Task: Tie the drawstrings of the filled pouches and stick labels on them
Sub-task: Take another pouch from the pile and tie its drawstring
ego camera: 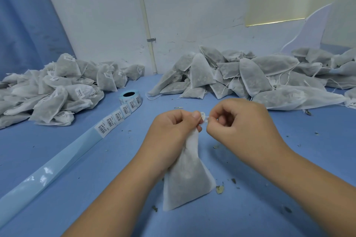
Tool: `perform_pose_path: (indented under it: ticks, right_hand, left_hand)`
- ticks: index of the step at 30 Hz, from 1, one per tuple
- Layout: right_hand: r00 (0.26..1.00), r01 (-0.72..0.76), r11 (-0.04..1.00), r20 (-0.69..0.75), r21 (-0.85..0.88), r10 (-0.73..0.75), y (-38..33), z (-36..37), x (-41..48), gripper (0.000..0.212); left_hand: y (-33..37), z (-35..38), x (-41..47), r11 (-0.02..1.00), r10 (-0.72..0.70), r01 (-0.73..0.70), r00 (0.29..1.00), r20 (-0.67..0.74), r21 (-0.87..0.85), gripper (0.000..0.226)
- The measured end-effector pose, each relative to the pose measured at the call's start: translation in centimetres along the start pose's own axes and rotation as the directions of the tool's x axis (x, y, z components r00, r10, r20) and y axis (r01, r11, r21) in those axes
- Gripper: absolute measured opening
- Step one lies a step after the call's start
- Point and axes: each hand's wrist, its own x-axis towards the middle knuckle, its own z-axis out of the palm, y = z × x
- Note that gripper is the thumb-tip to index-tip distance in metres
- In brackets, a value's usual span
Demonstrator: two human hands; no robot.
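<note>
A white filled pouch point(187, 181) hangs over the blue table, its neck gathered in my left hand point(171, 131), whose fingers curl round it. My right hand point(240, 121) pinches the thin white drawstring point(204, 119) right at the pouch's mouth, fingertips nearly touching those of the left. A roll of barcode labels point(129, 97) lies further back on the left, its strip of labels point(113, 120) unrolled toward me on a pale blue backing point(48, 171).
A heap of labelled pouches point(55, 90) fills the left of the table. A heap of unlabelled pouches point(250, 79) with loose strings lies at the back right. Bits of dried herb point(219, 188) are scattered on the blue table point(96, 188). A white wall stands behind.
</note>
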Motion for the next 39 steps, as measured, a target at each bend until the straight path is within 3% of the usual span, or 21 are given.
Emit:
perform_pose_path:
  ticks: [3,6,11,16,19,25,27,31,34,39]
  right_hand:
    - [0.996,-0.086,0.987,-0.001,0.138,0.087,1.0,-0.6,0.7,0.011]
    - [0.995,-0.101,0.981,0.02,0.168,0.099,1.6,-0.8,1.0,0.012]
    - [0.99,-0.139,0.946,0.024,0.293,0.138,2.1,-0.8,1.4,0.01]
    - [0.965,-0.212,0.91,-0.068,0.357,0.252,2.7,-1.6,2.1,0.012]
    - [0.954,-0.219,0.902,-0.112,0.373,0.278,2.8,-1.8,2.3,0.01]
    - [0.967,-0.086,0.909,-0.186,0.408,0.175,2.0,-1.7,1.9,0.013]
    - [0.976,-0.008,0.921,-0.197,0.39,0.092,1.4,-1.6,1.5,0.012]
    - [0.978,0.162,0.956,-0.17,0.245,-0.122,0.3,-1.0,0.6,0.009]
    - [0.96,0.275,0.953,-0.087,0.13,-0.265,-0.3,-0.2,-0.3,0.007]
    - [0.916,0.401,0.914,0.023,-0.057,-0.401,-0.5,0.5,-1.2,0.008]
  left_hand:
    - [-0.1,-0.6,0.4,1.0,-0.005,0.005,0.999,-0.032,0.005,0.032]
    - [-0.4,-0.9,0.6,0.999,-0.021,0.022,1.0,-0.01,0.031,0.031]
    - [-0.8,-1.5,0.7,0.996,-0.087,0.08,0.981,0.173,0.047,0.016]
    - [-1.5,-2.5,0.8,0.981,-0.187,0.147,0.878,0.44,0.123,0.052]
    - [-1.5,-2.4,0.6,0.972,-0.229,0.167,0.842,0.488,0.168,0.054]
    - [-1.5,-0.8,0.5,0.945,-0.078,-0.005,0.967,0.241,0.326,0.004]
    - [-1.7,-0.3,0.6,0.937,-0.012,-0.023,0.995,0.098,0.348,0.005]
    - [-1.7,0.1,0.7,0.925,0.091,-0.013,0.978,-0.187,0.38,0.036]
    - [-1.5,0.4,0.5,0.936,0.103,-0.018,0.969,-0.225,0.351,0.037]
    - [-1.0,0.4,0.4,0.953,0.087,-0.041,0.986,-0.142,0.299,0.022]
